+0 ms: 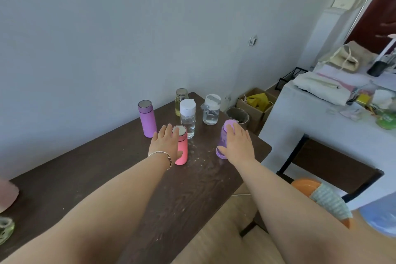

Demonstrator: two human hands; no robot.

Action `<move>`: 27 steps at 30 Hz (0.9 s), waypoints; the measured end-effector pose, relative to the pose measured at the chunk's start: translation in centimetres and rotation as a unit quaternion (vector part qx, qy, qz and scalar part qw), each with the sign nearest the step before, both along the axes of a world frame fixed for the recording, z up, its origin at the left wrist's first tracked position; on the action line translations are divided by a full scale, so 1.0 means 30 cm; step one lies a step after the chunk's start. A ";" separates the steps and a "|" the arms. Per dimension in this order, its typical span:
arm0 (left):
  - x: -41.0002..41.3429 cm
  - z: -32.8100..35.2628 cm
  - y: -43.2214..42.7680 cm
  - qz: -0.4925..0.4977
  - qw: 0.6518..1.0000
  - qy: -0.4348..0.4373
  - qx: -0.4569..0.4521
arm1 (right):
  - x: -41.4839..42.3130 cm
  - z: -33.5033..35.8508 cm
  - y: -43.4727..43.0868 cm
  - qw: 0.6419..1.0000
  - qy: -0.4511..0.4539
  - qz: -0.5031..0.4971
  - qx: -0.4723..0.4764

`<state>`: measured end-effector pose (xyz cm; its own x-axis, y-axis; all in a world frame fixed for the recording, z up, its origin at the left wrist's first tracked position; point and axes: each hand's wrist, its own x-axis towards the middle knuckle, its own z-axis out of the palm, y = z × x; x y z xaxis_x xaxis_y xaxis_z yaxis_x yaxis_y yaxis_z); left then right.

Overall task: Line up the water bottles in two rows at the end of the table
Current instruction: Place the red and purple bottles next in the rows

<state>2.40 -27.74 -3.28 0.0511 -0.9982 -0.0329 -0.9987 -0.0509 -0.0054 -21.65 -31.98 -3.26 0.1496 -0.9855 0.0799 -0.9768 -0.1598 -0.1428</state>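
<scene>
Several bottles stand at the far end of a dark wooden table [90, 178]. My left hand [165, 144] is wrapped around an upright pink flask [182, 152]. My right hand [237, 143] grips a translucent purple bottle [224, 137] near the table's right edge. Behind them stand a purple flask [146, 118] at the left, a clear bottle with a white cap [187, 117], a yellowish bottle with a metal lid [181, 98] at the far edge, and a clear bottle with a handled lid [211, 109].
A bin [237, 114] and a cardboard box [257, 100] sit on the floor past the table's end. A cluttered light-blue table [321, 122] stands to the right. At the left edge of the wooden table lie a pink object [6, 195] and a green object [6, 229].
</scene>
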 end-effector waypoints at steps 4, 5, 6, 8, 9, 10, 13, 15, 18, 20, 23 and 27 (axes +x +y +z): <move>0.031 -0.046 -0.095 -0.008 1.000 0.009 0.013 | -0.012 -0.027 -0.098 0.999 -0.024 -0.049 -0.002; 0.037 -0.058 -0.112 -0.007 1.000 0.016 0.020 | -0.016 -0.034 -0.121 0.998 -0.034 -0.061 0.002; 0.041 -0.068 -0.127 -0.005 0.999 0.026 0.024 | -0.019 -0.043 -0.142 0.996 -0.043 -0.072 0.008; 0.048 -0.088 -0.156 -0.009 0.998 0.055 0.019 | -0.023 -0.063 -0.183 0.994 -0.063 -0.086 0.027; 0.049 -0.095 -0.169 -0.014 0.997 0.073 0.015 | -0.023 -0.074 -0.202 0.992 -0.073 -0.092 0.037; 0.051 -0.100 -0.179 -0.016 0.996 0.091 0.014 | -0.023 -0.085 -0.220 0.991 -0.083 -0.097 0.047; 0.054 -0.110 -0.187 -0.008 0.989 0.142 0.029 | -0.015 -0.120 -0.253 0.987 -0.110 -0.099 0.069; 0.055 -0.115 -0.183 0.004 0.983 0.180 0.034 | -0.013 -0.137 -0.262 0.985 -0.123 -0.098 0.068; 0.057 -0.115 -0.181 0.019 0.971 0.237 0.025 | -0.020 -0.146 -0.272 0.985 -0.133 -0.097 0.053; 0.055 -0.109 -0.181 0.029 0.965 0.261 0.010 | -0.023 -0.141 -0.274 0.984 -0.140 -0.095 0.051; 0.047 -0.101 -0.174 0.045 0.961 0.273 -0.006 | -0.013 -0.115 -0.264 0.981 -0.161 -0.096 0.045; 0.049 -0.088 -0.147 0.054 0.958 0.280 -0.026 | 0.031 -0.055 -0.237 0.979 -0.191 -0.070 0.030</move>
<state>3.88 -32.16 -5.91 0.1438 -0.9889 -0.0361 -0.8330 -0.1407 0.5351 -20.71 -39.08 -4.91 -0.0160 -0.9989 0.0447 -0.8620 -0.0089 -0.5069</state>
